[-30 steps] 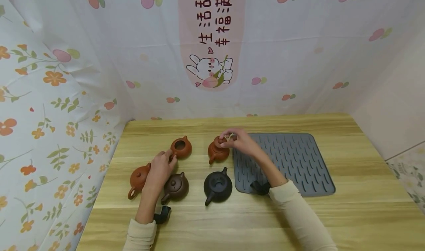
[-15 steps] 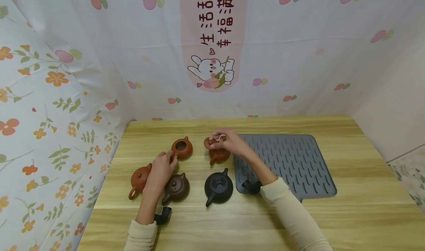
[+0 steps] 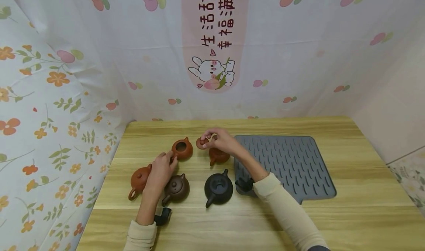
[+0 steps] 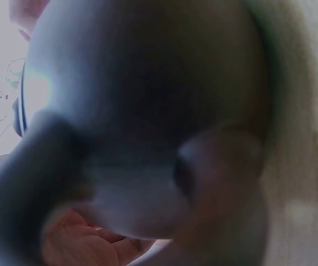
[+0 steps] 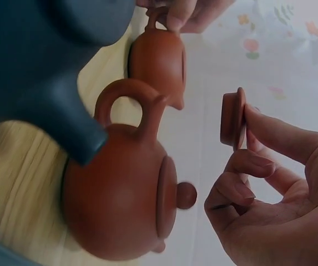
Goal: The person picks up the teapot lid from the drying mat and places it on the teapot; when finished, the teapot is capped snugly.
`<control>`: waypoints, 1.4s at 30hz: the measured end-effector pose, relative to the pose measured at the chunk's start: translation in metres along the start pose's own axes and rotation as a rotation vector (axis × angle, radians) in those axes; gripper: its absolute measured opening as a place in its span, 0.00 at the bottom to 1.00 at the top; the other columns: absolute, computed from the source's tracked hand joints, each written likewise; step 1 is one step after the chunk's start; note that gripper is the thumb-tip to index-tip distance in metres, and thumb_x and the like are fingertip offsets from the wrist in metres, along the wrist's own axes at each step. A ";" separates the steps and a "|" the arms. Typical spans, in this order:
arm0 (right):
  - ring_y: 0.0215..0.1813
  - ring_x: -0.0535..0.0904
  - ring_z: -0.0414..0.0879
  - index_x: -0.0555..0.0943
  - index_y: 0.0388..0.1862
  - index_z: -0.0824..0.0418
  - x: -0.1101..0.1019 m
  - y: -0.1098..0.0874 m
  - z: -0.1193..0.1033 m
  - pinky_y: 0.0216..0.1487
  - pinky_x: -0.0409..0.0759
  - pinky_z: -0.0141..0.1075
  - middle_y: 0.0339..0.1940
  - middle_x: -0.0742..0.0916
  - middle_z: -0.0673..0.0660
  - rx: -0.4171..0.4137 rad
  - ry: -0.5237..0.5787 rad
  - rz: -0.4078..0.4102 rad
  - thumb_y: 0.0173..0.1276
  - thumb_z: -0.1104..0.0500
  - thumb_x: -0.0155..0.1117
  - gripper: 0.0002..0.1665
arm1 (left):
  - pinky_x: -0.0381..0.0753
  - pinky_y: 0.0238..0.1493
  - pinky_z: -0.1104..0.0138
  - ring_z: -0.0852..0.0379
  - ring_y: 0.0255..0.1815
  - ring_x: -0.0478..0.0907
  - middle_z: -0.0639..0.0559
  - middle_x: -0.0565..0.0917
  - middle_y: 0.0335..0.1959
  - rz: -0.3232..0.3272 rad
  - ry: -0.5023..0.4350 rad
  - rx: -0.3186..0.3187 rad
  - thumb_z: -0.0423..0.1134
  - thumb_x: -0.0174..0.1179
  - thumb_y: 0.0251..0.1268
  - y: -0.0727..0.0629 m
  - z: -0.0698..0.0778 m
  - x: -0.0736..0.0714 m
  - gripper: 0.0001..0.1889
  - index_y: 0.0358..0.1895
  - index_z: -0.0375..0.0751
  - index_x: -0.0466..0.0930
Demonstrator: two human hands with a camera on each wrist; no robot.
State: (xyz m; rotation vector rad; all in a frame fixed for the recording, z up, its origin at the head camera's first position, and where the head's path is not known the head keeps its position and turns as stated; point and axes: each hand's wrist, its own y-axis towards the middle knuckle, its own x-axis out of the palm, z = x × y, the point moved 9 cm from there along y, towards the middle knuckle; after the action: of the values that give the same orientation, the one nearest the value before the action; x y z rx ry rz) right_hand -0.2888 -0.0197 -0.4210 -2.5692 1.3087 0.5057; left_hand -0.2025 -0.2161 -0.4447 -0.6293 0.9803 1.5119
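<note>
At the back of the table, my left hand grips the handle of a reddish-brown clay teapot whose top is uncovered. The right wrist view shows its fingers at that handle. My right hand pinches a small clay teapot lid between thumb and fingers; the lid is held on edge in the air in the right wrist view. Below that hand stands a second reddish-brown teapot with its own lid on, partly hidden by the hand. A dark brown teapot looms blurred before the left wrist camera.
Left of my left forearm stands an orange-brown lidded teapot. The dark brown teapot sits right of that forearm, and a black teapot is mid-table. A grey ridged mat lies to the right, under the right wrist.
My right hand has carried the lid leftward, away from above the second teapot and toward the uncovered one. The left hand stays at the uncovered teapot's handle.
</note>
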 end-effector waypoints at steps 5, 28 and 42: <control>0.39 0.73 0.46 0.87 0.48 0.66 0.008 0.010 -0.003 0.43 0.74 0.36 0.44 0.80 0.56 -0.002 -0.020 -0.009 0.71 0.70 0.74 0.09 | 0.77 0.26 0.56 0.46 0.25 0.78 0.38 0.78 0.27 0.008 0.003 0.007 0.27 0.64 0.78 0.000 0.000 0.000 0.04 0.44 0.27 0.84; 0.48 0.76 0.47 0.88 0.47 0.63 0.038 0.044 -0.019 0.46 0.74 0.35 0.46 0.85 0.56 -0.035 -0.105 -0.082 0.71 0.68 0.75 0.08 | 0.80 0.29 0.54 0.45 0.26 0.80 0.38 0.80 0.28 -0.014 0.018 -0.018 0.27 0.64 0.78 0.003 -0.005 0.005 0.04 0.45 0.27 0.85; 0.52 0.79 0.50 0.88 0.49 0.64 0.058 0.060 -0.015 0.49 0.77 0.34 0.50 0.88 0.60 -0.022 -0.139 -0.116 0.72 0.67 0.76 0.08 | 0.81 0.29 0.54 0.45 0.27 0.81 0.37 0.80 0.29 -0.021 0.039 -0.017 0.28 0.64 0.78 0.004 -0.006 0.005 0.06 0.47 0.26 0.85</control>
State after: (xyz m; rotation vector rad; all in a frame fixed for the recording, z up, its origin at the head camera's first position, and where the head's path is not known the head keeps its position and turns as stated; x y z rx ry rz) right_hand -0.3029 -0.1025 -0.4320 -2.5574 1.1070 0.6669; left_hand -0.2076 -0.2182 -0.4509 -0.6808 0.9884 1.4956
